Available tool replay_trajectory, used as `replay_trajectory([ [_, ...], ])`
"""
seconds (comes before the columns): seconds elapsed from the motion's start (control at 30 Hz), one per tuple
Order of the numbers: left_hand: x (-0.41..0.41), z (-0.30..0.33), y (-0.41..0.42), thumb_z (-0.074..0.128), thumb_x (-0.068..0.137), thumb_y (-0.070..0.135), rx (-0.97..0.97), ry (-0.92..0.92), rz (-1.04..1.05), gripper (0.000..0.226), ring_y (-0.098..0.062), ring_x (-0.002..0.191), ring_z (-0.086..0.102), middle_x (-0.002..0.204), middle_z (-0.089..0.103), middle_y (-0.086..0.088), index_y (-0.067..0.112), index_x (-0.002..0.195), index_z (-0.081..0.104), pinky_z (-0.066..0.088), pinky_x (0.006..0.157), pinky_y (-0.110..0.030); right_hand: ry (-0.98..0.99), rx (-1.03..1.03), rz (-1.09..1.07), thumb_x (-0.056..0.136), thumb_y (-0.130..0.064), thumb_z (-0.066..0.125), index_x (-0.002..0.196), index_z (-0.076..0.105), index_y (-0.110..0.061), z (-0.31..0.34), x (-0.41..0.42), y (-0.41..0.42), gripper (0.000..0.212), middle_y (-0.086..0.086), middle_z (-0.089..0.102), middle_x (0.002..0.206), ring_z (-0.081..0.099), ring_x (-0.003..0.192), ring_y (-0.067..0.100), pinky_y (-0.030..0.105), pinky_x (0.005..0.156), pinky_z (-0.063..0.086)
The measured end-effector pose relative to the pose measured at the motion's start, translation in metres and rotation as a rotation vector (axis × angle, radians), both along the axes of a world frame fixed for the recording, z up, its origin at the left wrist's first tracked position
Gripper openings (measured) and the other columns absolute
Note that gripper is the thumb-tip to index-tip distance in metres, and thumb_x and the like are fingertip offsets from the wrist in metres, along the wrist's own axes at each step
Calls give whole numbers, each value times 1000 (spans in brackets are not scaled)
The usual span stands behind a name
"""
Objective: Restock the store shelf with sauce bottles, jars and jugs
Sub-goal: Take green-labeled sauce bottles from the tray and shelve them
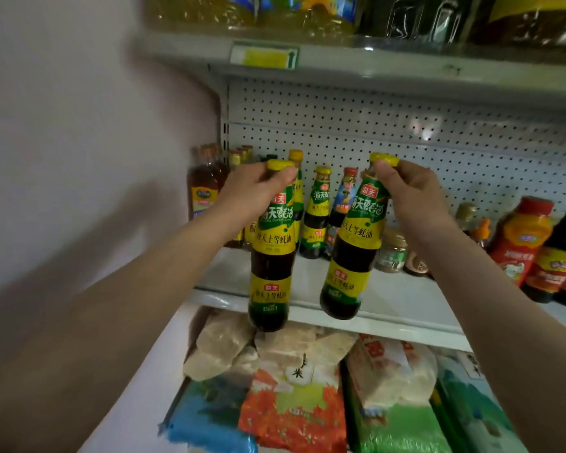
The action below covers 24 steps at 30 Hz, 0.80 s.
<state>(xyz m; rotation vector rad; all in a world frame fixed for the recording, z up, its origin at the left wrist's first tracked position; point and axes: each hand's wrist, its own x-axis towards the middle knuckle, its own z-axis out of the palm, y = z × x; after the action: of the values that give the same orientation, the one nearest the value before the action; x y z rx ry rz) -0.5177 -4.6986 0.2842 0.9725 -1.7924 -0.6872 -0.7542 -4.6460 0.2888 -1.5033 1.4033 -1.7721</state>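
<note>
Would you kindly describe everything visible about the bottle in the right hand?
The bottle in the right hand is dark sauce in a clear-looking body with a yellow cap, a green and yellow wrap label and a second label lower down. It hangs in the air, tilted, base toward the left, in front of the middle shelf. Only the right hand touches it, pinching the neck just below the cap.

Two held oyster sauce bottles (273, 246) (356, 243), two more same-label bottles (317, 214) (296, 188) on the shelf
</note>
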Motion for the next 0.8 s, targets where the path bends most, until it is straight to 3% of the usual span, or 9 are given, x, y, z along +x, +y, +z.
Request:
replay_trajectory([
  [0.07,-5,-2,-22,58,94,48,-16,-32,-19,26,-11,93,66,94,70,9,25,94,69,49,79,-27,26,21,-38,102,-32,56,122,67,-12,-4,-1,-18,30,-5,74,108,69,84,-7,6,61,48],
  [0.17,-12,-8,-55,57,93,51,0,-48,-50,36,-15,97,66,102,71,4,20,108,69,51,88,-35,67,47,-80,102,-32,55,122,65,-11,-13,-4,-41,31,-2,74,108,70,89,0,17,72,54],
  [0.27,-21,-18,-85,57,93,53,13,-62,-54,43,-16,101,63,110,68,4,19,117,66,50,86,-33,68,79,-88,102,-29,55,119,65,-9,-19,-8,-63,28,2,74,109,71,97,12,36,89,57],
  [0.33,-27,-23,-102,58,92,53,13,-67,-55,45,-17,102,62,112,68,1,17,119,65,48,85,-33,67,92,-98,102,-29,56,122,64,-9,-22,-11,-76,29,4,73,112,70,100,15,39,92,57],
  [0.6,-42,-29,-148,59,93,47,53,13,-97,35,-16,101,60,108,63,5,21,117,61,46,82,-31,44,116,-43,102,-24,56,125,63,-6,-38,-23,-112,30,5,74,112,72,100,14,29,79,56],
  [0.7,-45,-31,-160,58,93,49,90,12,-129,41,-17,109,60,119,64,3,24,125,59,49,91,-37,-8,90,-20,103,-19,52,122,64,-6,-44,-26,-120,26,-3,76,99,73,90,10,24,70,56],
  [0.8,-47,-37,-164,58,93,50,115,57,-157,42,-17,113,58,124,62,5,28,128,57,49,98,-43,-13,114,14,104,-23,49,120,64,-13,-44,-24,-123,23,-7,76,102,72,93,9,23,69,57],
])
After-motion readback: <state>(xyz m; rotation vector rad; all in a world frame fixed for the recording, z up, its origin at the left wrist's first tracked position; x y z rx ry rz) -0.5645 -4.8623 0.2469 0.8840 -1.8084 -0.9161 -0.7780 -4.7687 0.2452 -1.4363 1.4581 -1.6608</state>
